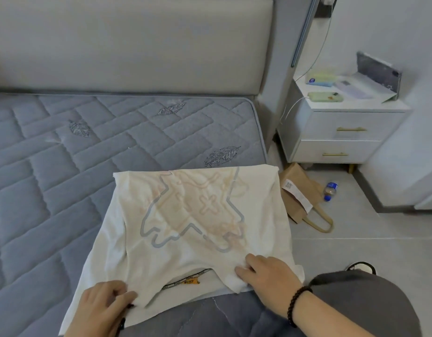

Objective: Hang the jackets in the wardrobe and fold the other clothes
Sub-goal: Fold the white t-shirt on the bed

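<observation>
Lying print-down at the mattress's [88, 142] near right corner, the cream T-shirt [190, 215] is pinched at its shoulders by the left hand [100, 310] and right hand [268, 273], and should be pulled taut before being folded.

T-shirt [185, 227] lies on mattress [64, 154]; nightstand [343, 127] to its right.

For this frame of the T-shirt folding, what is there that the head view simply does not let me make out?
- T-shirt: the print shows only faintly through the fabric, so its design is unreadable.
- Neck label: lettering too small and blurred.
- Left hand: fingertips hidden in the cloth; wrist cut off by the bottom edge.
- Right hand: fingertips partly buried in fabric, so its grip is unclear.
- Nightstand items: blurred.
- Wardrobe and jackets: out of view.
</observation>
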{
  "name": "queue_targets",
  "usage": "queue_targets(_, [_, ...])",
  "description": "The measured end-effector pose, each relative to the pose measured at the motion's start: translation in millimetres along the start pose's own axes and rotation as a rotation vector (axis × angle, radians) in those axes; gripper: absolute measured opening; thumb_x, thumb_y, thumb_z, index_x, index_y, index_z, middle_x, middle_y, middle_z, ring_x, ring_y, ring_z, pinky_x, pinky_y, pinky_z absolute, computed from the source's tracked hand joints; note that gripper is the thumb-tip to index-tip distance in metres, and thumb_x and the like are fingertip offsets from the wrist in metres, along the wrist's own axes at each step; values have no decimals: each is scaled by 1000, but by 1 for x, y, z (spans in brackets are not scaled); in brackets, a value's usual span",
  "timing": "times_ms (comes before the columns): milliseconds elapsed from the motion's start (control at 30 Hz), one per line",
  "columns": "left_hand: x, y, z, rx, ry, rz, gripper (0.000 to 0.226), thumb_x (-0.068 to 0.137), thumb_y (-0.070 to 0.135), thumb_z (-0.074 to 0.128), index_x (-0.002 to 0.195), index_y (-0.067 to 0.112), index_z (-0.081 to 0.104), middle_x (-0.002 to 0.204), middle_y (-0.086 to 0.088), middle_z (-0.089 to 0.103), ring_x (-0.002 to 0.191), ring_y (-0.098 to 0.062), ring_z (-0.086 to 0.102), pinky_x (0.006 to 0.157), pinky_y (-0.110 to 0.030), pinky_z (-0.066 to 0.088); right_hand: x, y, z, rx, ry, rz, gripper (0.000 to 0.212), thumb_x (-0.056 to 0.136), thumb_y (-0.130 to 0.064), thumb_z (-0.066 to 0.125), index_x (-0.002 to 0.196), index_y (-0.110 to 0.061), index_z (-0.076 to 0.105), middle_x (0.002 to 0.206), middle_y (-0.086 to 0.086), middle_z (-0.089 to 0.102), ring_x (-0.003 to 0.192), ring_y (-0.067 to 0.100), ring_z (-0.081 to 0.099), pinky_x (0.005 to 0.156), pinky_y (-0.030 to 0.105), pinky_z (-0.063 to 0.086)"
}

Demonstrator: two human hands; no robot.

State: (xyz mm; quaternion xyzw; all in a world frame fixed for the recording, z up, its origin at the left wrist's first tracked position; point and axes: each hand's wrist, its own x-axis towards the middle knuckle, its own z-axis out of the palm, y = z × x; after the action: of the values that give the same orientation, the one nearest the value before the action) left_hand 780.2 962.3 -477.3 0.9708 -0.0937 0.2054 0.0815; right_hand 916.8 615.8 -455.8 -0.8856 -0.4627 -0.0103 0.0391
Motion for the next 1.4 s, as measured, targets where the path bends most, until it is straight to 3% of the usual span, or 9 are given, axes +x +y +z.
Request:
queue_targets(233, [2, 62, -6, -197, 39, -304, 45, 55, 36, 45, 97, 40, 60, 117, 33, 47, 88, -4, 46, 73, -29, 34, -26, 5, 9, 533, 96, 508, 38, 85, -12, 47, 121, -21, 57, 112, -10, 46, 97, 9, 49, 87, 22, 42])
queue_targets(367, [42, 112, 20, -194, -100, -202, 58, 61, 45, 53, 116, 29, 65, 114, 3, 64, 104, -12, 50, 80, -29, 30, -15, 27, 4, 860, 331, 945, 28, 90, -8, 56, 112, -24, 53, 108, -9, 49, 84, 2, 53, 85, 24, 47])
queue_targets(533, [94, 150, 54, -175, -221, 24, 32, 64, 36, 77, 96, 30, 74, 87, 10, 64, 84, -8, 51, 63, -30, 45, 0, 54, 7, 1598, 345, 1243, 29, 88, -11, 67, 114, -10, 54, 82, 7, 67, 65, 14, 63, 58, 26, 56])
queue_targets(667, [97, 148, 59, -369, -331, 98, 21, 64, 16, 85, 78, 24, 71, 77, 9, 61, 67, -13, 59, 54, -20, 46, 5, 63, 2, 1443, 410, 1346, 14, 82, 1, 64, 92, -7, 70, 60, 5, 65, 46, 12, 57, 44, 22, 47])
queue_targets(833, [86, 137, 44, -691, -493, -158, 23, 82, 40, 71, 106, 40, 72, 98, 24, 63, 92, 7, 59, 75, -9, 46, -16, 66, 8, 1130, 441, 1498, 17, 74, -4, 62, 72, -19, 70, 71, 3, 69, 69, 23, 64, 59, 27, 50])
queue_targets(1000, [111, 60, 31, -580, 103, -864, 24, 89, 15, 63, 108, 30, 68, 104, 14, 66, 96, -6, 62, 82, -16, 48, -13, 64, 19, 1023, 265, 1428, 12, 76, -10, 66, 78, -21, 67, 77, 0, 68, 74, 21, 62, 64, 29, 46])
queue_targets(1133, [121, -12, 29, -345, 82, -1314, 39, 92, 18, 58, 129, 5, 53, 129, -17, 55, 123, -35, 47, 107, -47, 36, 3, 64, 21, 983, 170, 1430, 5, 81, -14, 65, 76, -14, 64, 77, 4, 65, 73, 23, 58, 63, 32, 42])
queue_targets(1267, [108, -22, 34, -392, 25, -1332, 31, 93, 39, 56, 100, 8, 59, 101, -10, 63, 102, -35, 56, 78, -39, 46, 24, 60, 18, 955, 132, 1445, 22, 83, -17, 62, 67, -7, 51, 64, 13, 53, 62, 30, 50, 56, 32, 35])
queue_targets(1400, [90, -17, 28, -442, 200, -1308, 31, 95, 45, 52, 77, 20, 48, 69, 5, 57, 68, -12, 53, 55, -21, 32, 37, 62, 12, 968, 53, 1484, 34, 82, -22, 60, 81, 12, 61, 73, 21, 59, 69, 36, 56, 63, 37, 41])
